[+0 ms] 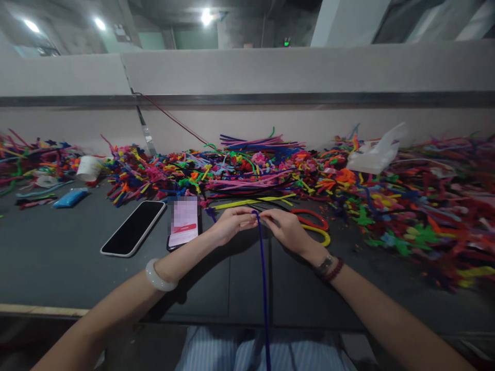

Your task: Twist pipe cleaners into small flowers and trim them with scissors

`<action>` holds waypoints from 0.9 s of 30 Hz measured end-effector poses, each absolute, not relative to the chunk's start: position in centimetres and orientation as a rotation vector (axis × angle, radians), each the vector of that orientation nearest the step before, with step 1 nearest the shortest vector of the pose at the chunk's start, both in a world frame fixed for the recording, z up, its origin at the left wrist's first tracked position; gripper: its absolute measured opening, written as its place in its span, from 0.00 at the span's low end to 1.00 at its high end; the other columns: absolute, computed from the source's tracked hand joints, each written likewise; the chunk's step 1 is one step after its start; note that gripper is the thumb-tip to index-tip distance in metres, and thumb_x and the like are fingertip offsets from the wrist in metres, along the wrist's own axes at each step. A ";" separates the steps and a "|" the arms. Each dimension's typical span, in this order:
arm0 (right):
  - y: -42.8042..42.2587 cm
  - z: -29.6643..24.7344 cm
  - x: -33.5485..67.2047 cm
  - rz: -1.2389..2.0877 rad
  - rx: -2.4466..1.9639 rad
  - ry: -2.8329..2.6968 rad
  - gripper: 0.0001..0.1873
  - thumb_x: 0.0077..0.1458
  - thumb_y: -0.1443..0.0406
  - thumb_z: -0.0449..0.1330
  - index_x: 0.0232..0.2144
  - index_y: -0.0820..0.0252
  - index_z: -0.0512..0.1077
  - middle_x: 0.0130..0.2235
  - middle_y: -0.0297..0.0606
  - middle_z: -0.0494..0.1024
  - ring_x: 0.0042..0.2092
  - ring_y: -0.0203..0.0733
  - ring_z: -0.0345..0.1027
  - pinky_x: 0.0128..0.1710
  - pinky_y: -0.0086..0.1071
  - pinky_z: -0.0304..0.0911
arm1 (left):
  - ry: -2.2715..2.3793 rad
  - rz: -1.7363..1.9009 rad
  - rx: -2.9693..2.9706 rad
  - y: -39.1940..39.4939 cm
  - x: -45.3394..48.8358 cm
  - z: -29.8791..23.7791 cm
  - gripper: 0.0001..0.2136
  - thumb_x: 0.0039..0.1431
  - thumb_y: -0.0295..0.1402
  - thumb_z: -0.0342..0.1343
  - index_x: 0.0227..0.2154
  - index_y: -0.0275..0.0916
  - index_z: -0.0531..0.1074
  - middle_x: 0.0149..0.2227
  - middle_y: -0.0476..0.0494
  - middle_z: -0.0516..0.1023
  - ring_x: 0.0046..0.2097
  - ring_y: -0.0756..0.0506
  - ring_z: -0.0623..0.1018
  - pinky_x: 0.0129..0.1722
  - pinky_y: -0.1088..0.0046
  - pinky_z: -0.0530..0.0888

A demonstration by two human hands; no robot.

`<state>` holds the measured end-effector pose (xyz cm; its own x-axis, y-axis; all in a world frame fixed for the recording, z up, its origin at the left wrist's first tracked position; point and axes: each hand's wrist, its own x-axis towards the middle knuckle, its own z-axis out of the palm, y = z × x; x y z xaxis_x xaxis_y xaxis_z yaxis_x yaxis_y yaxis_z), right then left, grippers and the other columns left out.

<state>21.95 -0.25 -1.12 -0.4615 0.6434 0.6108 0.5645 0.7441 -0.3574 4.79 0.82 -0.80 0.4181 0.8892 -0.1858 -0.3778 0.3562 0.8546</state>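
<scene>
My left hand (pixel 231 223) and my right hand (pixel 286 229) meet over the dark table (pixel 58 252), fingertips pinched together on the top end of a long dark blue pipe cleaner (pixel 263 278). The pipe cleaner hangs straight down from the pinch toward my lap. A white bangle sits on my left wrist and a beaded bracelet on my right. Just behind my hands lie yellow pipe cleaners (pixel 255 201) and red and yellow loops (pixel 315 224).
A long heap of many-coloured pipe cleaners and twisted shapes (pixel 270 170) runs along the back wall. Two phones (pixel 133 228) (pixel 184 222) lie to the left of my hands. A white cup (pixel 88 168), a blue packet (pixel 70 198) and a white plastic bag (pixel 375 152) are also on the table.
</scene>
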 end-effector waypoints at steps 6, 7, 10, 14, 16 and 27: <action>-0.2 -1.1 22.0 0.120 -0.888 -2.188 0.08 0.54 0.71 0.50 0.35 0.61 0.68 0.34 0.40 0.75 0.37 0.40 0.69 0.38 0.34 0.65 | 0.740 0.908 0.838 0.9 5.0 -0.9 0.08 0.39 0.25 0.62 0.26 0.31 0.72 0.25 0.47 0.73 0.29 0.54 0.74 0.36 0.77 0.71; -0.2 -1.1 22.0 0.120 -0.885 -2.194 0.08 0.54 0.71 0.50 0.35 0.61 0.68 0.34 0.40 0.75 0.37 0.40 0.69 0.38 0.33 0.65 | 0.742 0.906 0.842 0.8 5.0 -0.9 0.08 0.39 0.25 0.62 0.26 0.31 0.72 0.25 0.47 0.73 0.29 0.54 0.74 0.36 0.77 0.71; -0.2 -1.0 22.1 0.109 -0.861 -2.230 0.08 0.54 0.71 0.50 0.35 0.62 0.68 0.34 0.41 0.75 0.37 0.39 0.68 0.38 0.33 0.64 | 0.737 0.912 0.847 0.8 5.0 -0.9 0.08 0.39 0.25 0.62 0.26 0.31 0.71 0.25 0.47 0.74 0.29 0.53 0.74 0.37 0.76 0.71; -0.1 -0.9 22.3 0.024 -0.819 -2.291 0.09 0.54 0.71 0.49 0.35 0.62 0.69 0.34 0.42 0.74 0.37 0.40 0.67 0.38 0.35 0.64 | 0.722 0.922 0.845 0.8 4.8 -0.9 0.08 0.38 0.25 0.63 0.26 0.30 0.71 0.25 0.47 0.74 0.29 0.53 0.74 0.40 0.73 0.71; -0.1 -0.9 22.5 -0.028 -0.809 -2.310 0.10 0.55 0.71 0.49 0.35 0.61 0.69 0.34 0.42 0.74 0.38 0.41 0.66 0.38 0.35 0.64 | 0.724 0.930 0.838 0.8 4.8 -1.0 0.08 0.38 0.25 0.63 0.25 0.30 0.71 0.25 0.47 0.74 0.29 0.53 0.74 0.40 0.73 0.71; -0.2 -0.5 22.6 -0.152 -0.789 -2.369 0.12 0.55 0.69 0.49 0.39 0.59 0.70 0.36 0.42 0.73 0.39 0.42 0.65 0.41 0.37 0.65 | 0.761 0.964 0.815 0.9 4.9 -0.9 0.08 0.39 0.24 0.62 0.25 0.31 0.71 0.26 0.46 0.75 0.29 0.53 0.75 0.39 0.75 0.70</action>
<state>22.60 -0.24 -0.52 -0.6225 0.5018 0.6005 0.5745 0.8141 -0.0848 4.86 0.88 -0.94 0.3728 0.9087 -0.1877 -0.3929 0.3378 0.8553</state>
